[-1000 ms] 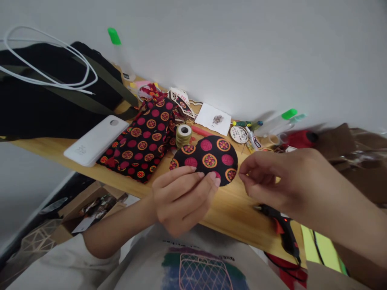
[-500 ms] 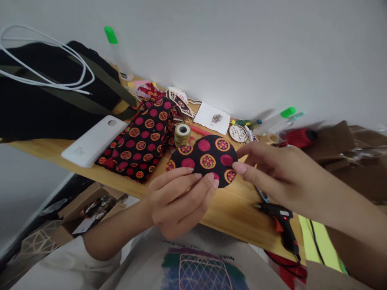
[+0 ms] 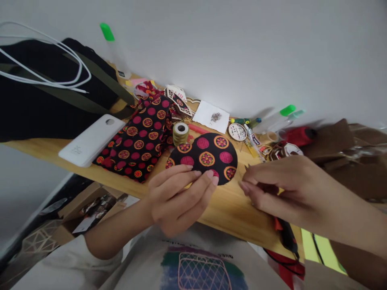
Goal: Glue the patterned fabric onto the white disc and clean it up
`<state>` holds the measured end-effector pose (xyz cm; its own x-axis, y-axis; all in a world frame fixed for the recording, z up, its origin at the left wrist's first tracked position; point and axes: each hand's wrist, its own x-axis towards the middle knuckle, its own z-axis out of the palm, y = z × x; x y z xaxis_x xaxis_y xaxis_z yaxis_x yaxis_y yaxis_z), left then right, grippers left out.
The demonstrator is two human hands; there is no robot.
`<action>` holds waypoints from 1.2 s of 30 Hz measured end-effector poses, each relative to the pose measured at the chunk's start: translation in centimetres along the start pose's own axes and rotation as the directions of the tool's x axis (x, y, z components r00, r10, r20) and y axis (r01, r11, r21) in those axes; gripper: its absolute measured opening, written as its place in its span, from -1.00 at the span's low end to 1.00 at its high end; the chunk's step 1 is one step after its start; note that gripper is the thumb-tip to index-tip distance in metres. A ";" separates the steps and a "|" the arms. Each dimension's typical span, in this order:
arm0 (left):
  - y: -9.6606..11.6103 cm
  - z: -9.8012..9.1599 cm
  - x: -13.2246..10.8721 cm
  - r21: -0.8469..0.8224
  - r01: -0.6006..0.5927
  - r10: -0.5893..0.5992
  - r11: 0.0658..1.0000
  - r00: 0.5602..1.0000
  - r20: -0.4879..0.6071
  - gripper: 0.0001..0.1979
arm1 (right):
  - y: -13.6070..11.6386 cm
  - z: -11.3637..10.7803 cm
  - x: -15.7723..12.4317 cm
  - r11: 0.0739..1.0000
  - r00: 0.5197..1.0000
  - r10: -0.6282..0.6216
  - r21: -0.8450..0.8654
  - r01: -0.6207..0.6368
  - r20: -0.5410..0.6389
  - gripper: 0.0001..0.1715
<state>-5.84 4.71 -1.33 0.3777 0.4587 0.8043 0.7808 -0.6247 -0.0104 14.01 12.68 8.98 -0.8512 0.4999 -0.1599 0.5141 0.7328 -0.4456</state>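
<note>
My left hand (image 3: 178, 197) grips the near edge of a round black fabric disc (image 3: 205, 155) with pink and orange circles, held above the wooden table (image 3: 226, 205). My right hand (image 3: 281, 187) hovers just right of the disc, fingers drawn together in a pinch; what they pinch is too small to make out. A black and orange glue gun (image 3: 286, 233) lies mostly hidden under my right hand.
A matching patterned cloth (image 3: 139, 139) and a white power bank (image 3: 89, 141) lie to the left. A spool of gold thread (image 3: 180, 133), a white paper (image 3: 211, 117), glue tubes and green-capped bottles (image 3: 276, 117) sit near the wall. A black bag with a white cable (image 3: 45, 80) stands far left.
My right hand drew back from the disc's right edge, moved down and closed into a pinch over the glue gun. My left hand and the disc stayed almost still.
</note>
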 end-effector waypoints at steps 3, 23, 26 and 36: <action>0.2 -0.1 0.1 0.000 0.008 -0.008 1.000 1.000 0.001 -0.83 | 0.1 -0.1 -0.3 0.999 0.999 0.032 0.015 -0.031 -0.021 -0.66; 0.2 1.7 -0.5 0.031 -0.050 0.055 0.998 0.982 -0.179 -0.82 | -0.1 0.8 0.9 0.963 0.966 0.044 -0.245 -0.109 -0.255 -0.87; 0.1 1.5 -0.5 0.029 -0.044 0.048 0.999 0.985 -0.166 -0.81 | 0.2 0.5 0.7 0.982 0.983 0.076 -0.158 -0.102 -0.165 -0.85; 0.0 1.4 -0.4 0.044 -0.010 0.017 0.999 0.985 -0.174 -0.76 | 0.3 0.0 0.6 0.979 0.965 0.200 0.073 -0.190 -0.167 -0.85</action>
<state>-5.36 5.39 -2.48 0.2990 0.3311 0.8950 0.7982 -0.6008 -0.0444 13.69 13.20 8.70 -0.7011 0.7065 -0.0966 0.6577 0.5883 -0.4704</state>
